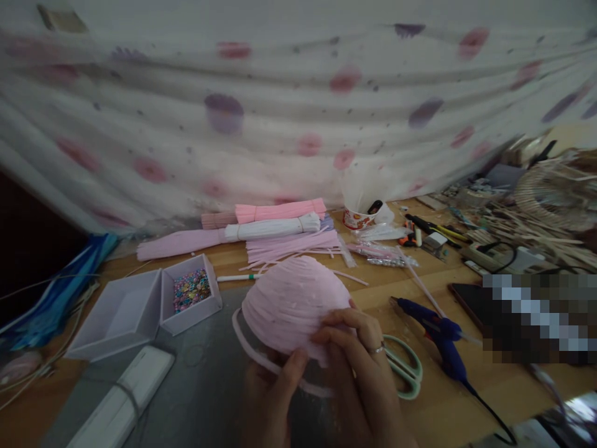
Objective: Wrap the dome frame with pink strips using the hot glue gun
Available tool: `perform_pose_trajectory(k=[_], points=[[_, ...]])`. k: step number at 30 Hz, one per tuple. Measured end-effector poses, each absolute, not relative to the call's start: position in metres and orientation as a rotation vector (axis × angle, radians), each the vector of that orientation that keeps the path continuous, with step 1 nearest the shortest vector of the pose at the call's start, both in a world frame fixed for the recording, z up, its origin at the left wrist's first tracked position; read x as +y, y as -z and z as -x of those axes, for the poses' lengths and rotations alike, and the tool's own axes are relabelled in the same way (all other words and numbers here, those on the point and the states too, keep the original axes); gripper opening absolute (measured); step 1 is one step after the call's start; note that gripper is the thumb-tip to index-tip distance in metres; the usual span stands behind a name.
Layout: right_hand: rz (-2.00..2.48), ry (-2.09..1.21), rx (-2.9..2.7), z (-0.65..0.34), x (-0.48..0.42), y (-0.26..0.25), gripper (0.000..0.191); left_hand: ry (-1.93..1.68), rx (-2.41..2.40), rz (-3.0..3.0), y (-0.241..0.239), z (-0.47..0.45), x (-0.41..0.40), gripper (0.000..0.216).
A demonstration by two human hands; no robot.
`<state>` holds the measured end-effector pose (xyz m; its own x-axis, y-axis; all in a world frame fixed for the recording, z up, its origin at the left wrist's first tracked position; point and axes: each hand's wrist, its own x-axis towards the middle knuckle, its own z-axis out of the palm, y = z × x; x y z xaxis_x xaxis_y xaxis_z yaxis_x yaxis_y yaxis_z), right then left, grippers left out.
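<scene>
A pink dome-shaped piece (291,302) wound from pink chenille stems sits in front of me, with a loose pink stem curling round its lower edge. My right hand (366,367), a ring on one finger, grips the dome's near right side with bent fingers. My left hand (273,398) comes up from below, its thumb pressed to the dome's lower edge. Both hands hold it just above a grey mat (200,386).
Bundles of pink and white stems (275,227) lie behind. A white box of coloured beads (191,292) and an empty lid (121,314) stand left. Green scissors (405,367), a blue glue gun (438,339), a cup (357,218) and tools are right. A flowered curtain hangs behind.
</scene>
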<state>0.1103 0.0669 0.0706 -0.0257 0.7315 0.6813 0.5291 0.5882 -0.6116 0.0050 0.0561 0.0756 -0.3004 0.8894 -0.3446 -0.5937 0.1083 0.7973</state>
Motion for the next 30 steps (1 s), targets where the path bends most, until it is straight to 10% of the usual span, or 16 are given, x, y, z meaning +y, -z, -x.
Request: perform_pose_trajectory(k=[30], points=[[0.959, -0.186, -1.903, -0.127, 0.072, -0.068, 0.026, -1.433, 1.166, -0.489, -0.055, -0.002, 0.057, 0.033]])
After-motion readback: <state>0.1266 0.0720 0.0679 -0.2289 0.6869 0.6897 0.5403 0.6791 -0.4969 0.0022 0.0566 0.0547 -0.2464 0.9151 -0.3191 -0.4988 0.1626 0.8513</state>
